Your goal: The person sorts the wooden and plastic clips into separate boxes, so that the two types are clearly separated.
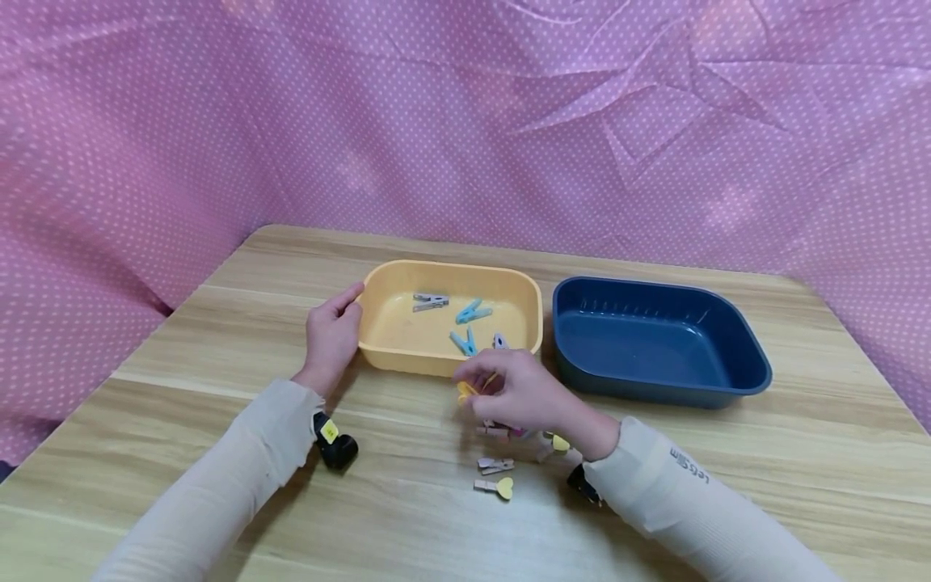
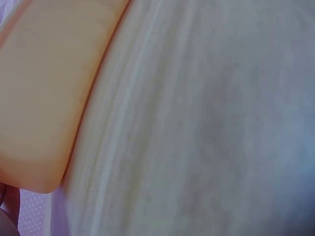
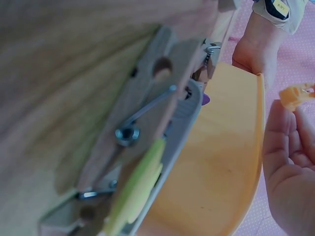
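My left hand (image 1: 332, 331) rests against the outer left wall of a yellow plastic basin (image 1: 451, 364), its fingers at the rim. Inside the basin lie two blue clothespins (image 1: 473, 312), a grey one (image 1: 431, 301) and a pale purple one (image 1: 499, 341). My right hand (image 1: 520, 392) pinches an orange-yellow clothespin (image 3: 294, 97) between thumb and fingertips, close by the basin's near wall. Under and in front of this hand are several small clothespins, among them a wooden one with a yellow heart (image 1: 503, 487) and a plain pale one (image 1: 495, 466).
To the right of the yellow basin stands a dark blue basin (image 1: 665, 388) with nothing in it. Both sit on a wood-grain table (image 1: 291, 250). A pink dotted cloth (image 1: 465, 129) hangs behind and at the sides.
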Motion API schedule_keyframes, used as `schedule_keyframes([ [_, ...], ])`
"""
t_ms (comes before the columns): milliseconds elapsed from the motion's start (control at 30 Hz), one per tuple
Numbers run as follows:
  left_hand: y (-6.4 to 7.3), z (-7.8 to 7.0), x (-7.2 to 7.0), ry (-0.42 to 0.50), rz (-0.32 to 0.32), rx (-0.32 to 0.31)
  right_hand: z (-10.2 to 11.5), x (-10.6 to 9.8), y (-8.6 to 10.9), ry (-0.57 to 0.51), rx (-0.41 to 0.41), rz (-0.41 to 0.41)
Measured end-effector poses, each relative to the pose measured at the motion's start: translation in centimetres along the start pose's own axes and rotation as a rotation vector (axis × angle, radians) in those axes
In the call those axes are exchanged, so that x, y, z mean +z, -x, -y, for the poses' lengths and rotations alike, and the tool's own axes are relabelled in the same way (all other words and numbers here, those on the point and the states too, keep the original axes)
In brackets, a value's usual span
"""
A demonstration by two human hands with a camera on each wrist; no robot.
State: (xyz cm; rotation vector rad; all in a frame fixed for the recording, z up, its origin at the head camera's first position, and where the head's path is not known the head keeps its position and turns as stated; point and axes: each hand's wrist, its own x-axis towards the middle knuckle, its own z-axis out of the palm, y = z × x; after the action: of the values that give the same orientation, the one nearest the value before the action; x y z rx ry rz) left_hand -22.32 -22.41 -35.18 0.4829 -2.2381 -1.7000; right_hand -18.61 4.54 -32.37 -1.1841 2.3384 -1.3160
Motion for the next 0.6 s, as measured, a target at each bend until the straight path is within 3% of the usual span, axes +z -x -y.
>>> schedule_keyframes([
  [233, 0.03, -0.06, -0.03, -0.013, 0.01, -0.015, -0.17, -0.03, 0.12, -0.045, -0.024, -0.06],
  [600, -0.02, 0.09, 0.01, -0.003, 0.009, -0.002, 0.07, -0.32, 0.1, -0.218, 0.033, -0.15],
])
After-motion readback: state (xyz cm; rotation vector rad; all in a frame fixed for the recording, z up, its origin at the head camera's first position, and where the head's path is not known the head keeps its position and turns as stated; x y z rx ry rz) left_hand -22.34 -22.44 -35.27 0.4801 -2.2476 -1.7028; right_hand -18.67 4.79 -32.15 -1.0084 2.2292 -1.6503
